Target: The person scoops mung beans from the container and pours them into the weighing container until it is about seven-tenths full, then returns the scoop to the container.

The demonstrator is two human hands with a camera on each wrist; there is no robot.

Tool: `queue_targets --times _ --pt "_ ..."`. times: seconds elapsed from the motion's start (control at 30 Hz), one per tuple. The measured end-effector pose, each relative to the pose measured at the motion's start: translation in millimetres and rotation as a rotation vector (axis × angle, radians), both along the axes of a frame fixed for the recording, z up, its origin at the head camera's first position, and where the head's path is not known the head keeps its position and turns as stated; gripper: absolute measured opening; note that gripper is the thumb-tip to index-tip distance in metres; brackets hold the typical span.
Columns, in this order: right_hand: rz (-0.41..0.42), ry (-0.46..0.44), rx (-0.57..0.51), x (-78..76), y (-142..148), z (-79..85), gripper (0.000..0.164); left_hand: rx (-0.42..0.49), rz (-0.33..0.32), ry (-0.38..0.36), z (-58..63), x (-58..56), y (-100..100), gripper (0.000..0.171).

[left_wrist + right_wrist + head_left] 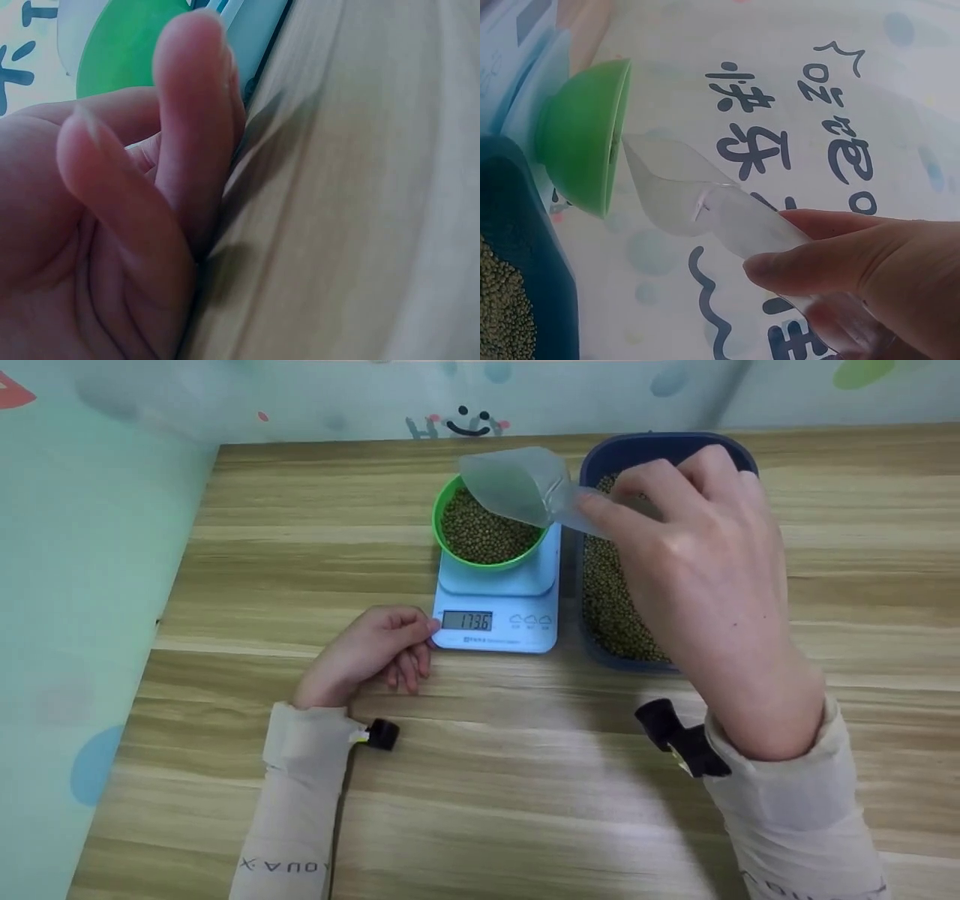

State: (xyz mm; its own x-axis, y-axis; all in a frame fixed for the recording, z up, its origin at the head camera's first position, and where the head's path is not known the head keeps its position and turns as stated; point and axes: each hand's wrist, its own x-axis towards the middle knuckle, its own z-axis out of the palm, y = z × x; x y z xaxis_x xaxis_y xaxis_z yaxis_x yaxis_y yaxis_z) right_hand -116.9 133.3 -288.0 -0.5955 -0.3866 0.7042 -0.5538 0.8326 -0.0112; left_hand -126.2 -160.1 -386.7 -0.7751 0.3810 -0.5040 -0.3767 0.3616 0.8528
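My right hand [705, 540] grips the handle of a translucent plastic scoop [517, 484], its tip over the rim of a green bowl [448, 540]. Small brown-green pellets [487, 529] nearly fill that bowl, which sits on a pale blue digital kitchen scale [495, 630] reading 173.6. In the right wrist view the scoop [682, 184] tilts toward the green bowl [585, 139], and no pellets show in it. My left hand [375, 645] rests on the table beside the scale, thumb and index tip at its lower left corner. Its other fingers [199, 112] are loosely bent and hold nothing.
A dark blue tub [600, 656] of the same pellets stands right of the scale, partly under my right hand. Wood-grain table [480, 780] lies under everything. Behind and at the left rise pale printed walls [337, 397].
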Motion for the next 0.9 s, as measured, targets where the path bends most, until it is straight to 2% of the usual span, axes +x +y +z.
queue_targets --times 0.17,0.37,0.63,0.77,0.9 --pt "0.006 0.007 -0.023 -0.4 5 1.2 0.034 0.010 0.001 0.013 -0.8 1.4 0 0.036" --pt "-0.009 -0.053 -0.063 2.4 12 2.2 0.043 0.023 -0.002 0.022 -0.7 1.9 0 0.035" --pt "-0.079 -0.170 -0.065 16.6 24 7.1 0.032 0.020 -0.008 0.022 -0.2 1.8 0 0.035" --pt "-0.115 -0.191 -0.080 21.4 35 2.0 0.032 0.018 -0.004 0.014 0.2 1.6 0 0.036" --pt "-0.124 -0.229 -0.078 23.3 52 -10.1 0.033 0.027 -0.012 0.008 -0.3 0.5 0 0.037"
